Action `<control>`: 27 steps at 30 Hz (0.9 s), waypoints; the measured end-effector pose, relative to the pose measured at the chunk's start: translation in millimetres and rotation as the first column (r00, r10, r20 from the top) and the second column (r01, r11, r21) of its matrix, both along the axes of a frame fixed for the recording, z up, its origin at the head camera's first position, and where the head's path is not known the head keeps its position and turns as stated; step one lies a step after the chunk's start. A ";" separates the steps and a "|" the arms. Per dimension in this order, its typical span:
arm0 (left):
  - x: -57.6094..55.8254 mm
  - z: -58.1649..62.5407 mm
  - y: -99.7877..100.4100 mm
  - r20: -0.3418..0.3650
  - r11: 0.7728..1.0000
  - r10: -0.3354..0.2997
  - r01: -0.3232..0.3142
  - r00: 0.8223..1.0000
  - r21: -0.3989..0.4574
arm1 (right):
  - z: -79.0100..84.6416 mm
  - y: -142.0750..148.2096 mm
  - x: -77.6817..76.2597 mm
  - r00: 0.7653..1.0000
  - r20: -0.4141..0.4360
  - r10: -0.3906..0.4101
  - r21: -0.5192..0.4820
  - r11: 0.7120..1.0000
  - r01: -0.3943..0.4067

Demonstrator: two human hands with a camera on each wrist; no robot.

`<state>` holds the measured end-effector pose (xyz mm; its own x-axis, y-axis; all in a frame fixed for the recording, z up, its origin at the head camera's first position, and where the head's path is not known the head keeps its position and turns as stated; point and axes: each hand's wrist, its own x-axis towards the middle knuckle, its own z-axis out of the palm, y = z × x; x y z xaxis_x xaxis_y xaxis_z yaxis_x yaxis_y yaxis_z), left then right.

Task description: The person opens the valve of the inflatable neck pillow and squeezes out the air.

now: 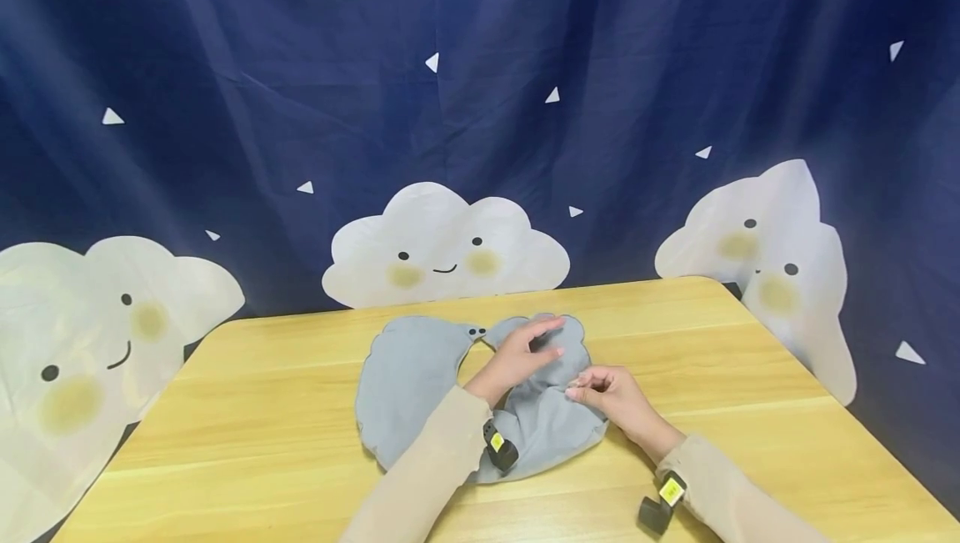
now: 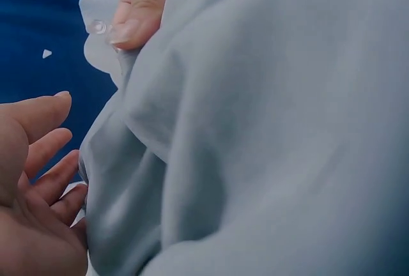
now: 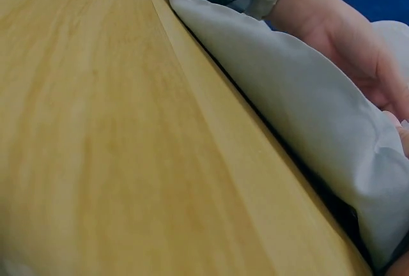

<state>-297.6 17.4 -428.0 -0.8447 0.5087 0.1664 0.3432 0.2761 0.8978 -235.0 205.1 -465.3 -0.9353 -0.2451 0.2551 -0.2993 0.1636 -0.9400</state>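
Note:
A grey inflatable neck pillow (image 1: pixel 405 384) lies on the table, its two ends meeting at the far side by small dark snaps (image 1: pixel 477 332). Its right part looks soft and wrinkled. My right hand (image 1: pixel 618 399) pinches a small clear valve (image 2: pixel 98 27) at the pillow's right side, with thumb and fingertips together. Over the far right lobe, my left hand (image 1: pixel 521 355) has its fingers spread and relaxed. In the left wrist view, those fingertips are close beside the grey fabric. The right wrist view shows the pillow's near edge, with the right fingers mostly cut off.
The pillow rests on a light wooden table (image 1: pixel 247 409). A dark blue curtain (image 1: pixel 487 126) with white clouds and triangles hangs behind it. Black wrist cameras sit on both sleeves, the left one (image 1: pixel 501 447) over the pillow and the right one (image 1: pixel 660 505) over the table.

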 end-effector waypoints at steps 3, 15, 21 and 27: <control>-3.7 -6.8 -0.6 0.028 1.000 0.004 -0.004 1.000 0.014 | -0.6 -0.7 -0.8 1.000 0.002 0.001 -0.001 1.000 -0.001; -11.4 -22.3 -0.7 0.003 0.999 -0.038 0.038 0.999 -0.019 | 1.7 -1.4 -0.2 0.998 0.046 -0.030 0.020 0.999 0.030; -11.8 -21.6 1.5 -0.031 0.994 -0.064 0.061 0.997 -0.088 | 1.5 -0.5 -0.3 0.999 0.028 -0.020 0.010 1.000 0.020; -11.3 -21.5 3.0 -0.028 0.988 -0.084 0.080 0.996 -0.130 | 0.9 -0.3 -0.5 1.000 0.019 -0.013 -0.003 1.000 0.013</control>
